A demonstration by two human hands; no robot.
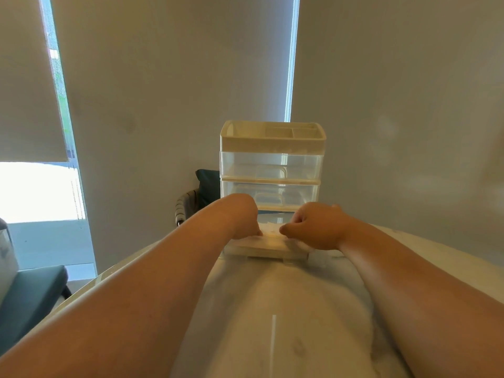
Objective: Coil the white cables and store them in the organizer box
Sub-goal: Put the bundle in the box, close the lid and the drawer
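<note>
Both grips at the open bottom drawer [268,251] of the organizer box [272,144]
Left grip [245,222] and right grip [317,229], fingers curled, flank a white cable bundle [272,231] (blurred) lying in the drawer; whether either grasps it cannot be told.

Organizer box [272,148] stands at centre frame, on the table [272,296], which fills the lower frame. A compartmented top tray [278,130] sits on the box. Beneath it are two closed drawers, upper drawer [270,166] over middle drawer [270,192]. The bottom drawer [268,248] is drawn out toward the lower frame, over the table. The left hand [244,222] is at that drawer's left side and the right hand [316,227] at its right, near each other but apart. Contents beneath the hands: not discernible. Behind the box, to its left, a chair back [207,184] stands partly hidden. A second chair seat [30,290] lies at lower left, beside the table edge. Blinds [169,77] hang behind everything.
</note>
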